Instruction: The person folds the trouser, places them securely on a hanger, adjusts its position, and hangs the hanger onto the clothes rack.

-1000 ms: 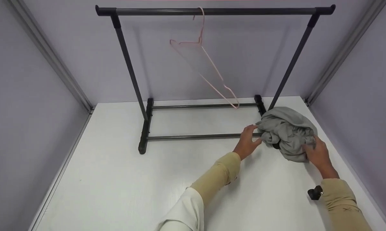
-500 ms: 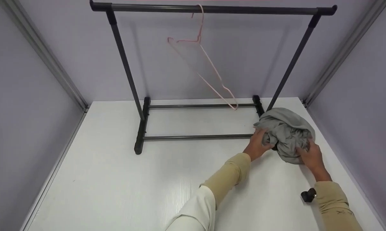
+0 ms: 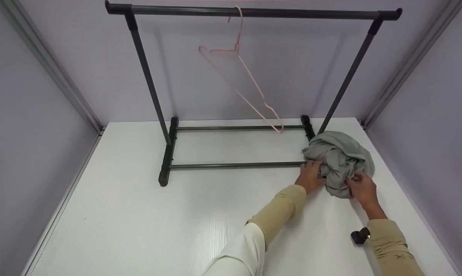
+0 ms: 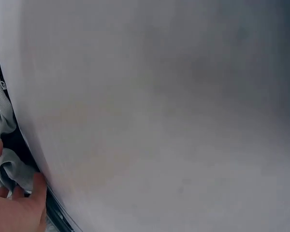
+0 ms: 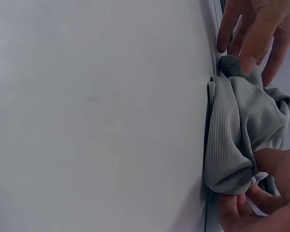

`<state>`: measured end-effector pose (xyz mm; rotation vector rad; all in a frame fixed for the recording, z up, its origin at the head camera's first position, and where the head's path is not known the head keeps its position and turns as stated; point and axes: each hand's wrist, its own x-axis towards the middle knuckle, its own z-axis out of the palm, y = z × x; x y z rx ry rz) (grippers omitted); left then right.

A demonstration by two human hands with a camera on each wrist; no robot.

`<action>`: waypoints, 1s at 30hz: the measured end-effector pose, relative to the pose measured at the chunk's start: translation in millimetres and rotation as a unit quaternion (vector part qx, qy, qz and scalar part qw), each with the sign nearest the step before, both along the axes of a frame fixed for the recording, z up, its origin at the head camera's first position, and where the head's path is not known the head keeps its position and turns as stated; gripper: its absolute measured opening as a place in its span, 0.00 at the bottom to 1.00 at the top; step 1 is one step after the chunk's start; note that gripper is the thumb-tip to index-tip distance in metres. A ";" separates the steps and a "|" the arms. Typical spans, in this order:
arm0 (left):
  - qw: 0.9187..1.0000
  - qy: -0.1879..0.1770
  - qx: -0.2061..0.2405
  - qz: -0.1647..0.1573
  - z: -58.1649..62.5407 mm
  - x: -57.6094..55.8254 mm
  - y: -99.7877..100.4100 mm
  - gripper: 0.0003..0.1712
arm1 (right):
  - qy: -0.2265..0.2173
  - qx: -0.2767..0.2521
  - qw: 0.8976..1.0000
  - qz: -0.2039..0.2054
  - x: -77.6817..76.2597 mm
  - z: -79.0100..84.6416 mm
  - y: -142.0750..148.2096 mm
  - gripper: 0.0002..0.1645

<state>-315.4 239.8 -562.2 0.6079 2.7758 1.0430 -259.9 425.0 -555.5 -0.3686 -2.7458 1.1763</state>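
Observation:
A crumpled bundle of grey ribbed cloth (image 3: 340, 153) lies on the white table, against the right foot of a black clothes rack (image 3: 238, 166). My right hand (image 3: 363, 189) pinches its near right side; in the right wrist view the thumb and curled fingers close on a fold of the ribbed cloth (image 5: 227, 140). On the bundle's left side is my left hand (image 3: 311, 177). Its thumb and fingers stand apart around a small fold, touching it, as the left wrist view shows with the hand (image 4: 19, 210) at the lower left.
A pink wire hanger (image 3: 259, 84) hangs askew from the rack's top bar (image 3: 311, 13). Pale walls enclose the table (image 3: 139, 222) at the back and both sides. A small black device (image 3: 359, 236) sits by the right sleeve.
My left hand has moved right and down onto the cloth's left side. My right hand has shifted left and now pinches a fold, drawing the near right part of the bundle inward.

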 end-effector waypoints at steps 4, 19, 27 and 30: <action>1.000 0.010 -0.024 -0.001 -0.7 0.5 3.7 0.34 | -0.002 -0.031 1.000 -0.003 2.5 -1.1 -3.4 0.30; 0.986 -0.116 0.123 0.002 12.1 11.6 7.1 0.31 | -0.007 -0.095 0.995 -0.011 9.3 2.6 -26.1 0.31; 0.975 -0.124 0.182 0.026 18.4 14.0 10.2 0.26 | 0.033 -0.100 0.994 -0.037 9.6 9.7 -39.6 0.24; 0.974 -0.118 0.182 0.063 18.1 11.9 9.3 0.25 | 0.036 -0.101 0.994 -0.032 7.6 11.0 -44.0 0.24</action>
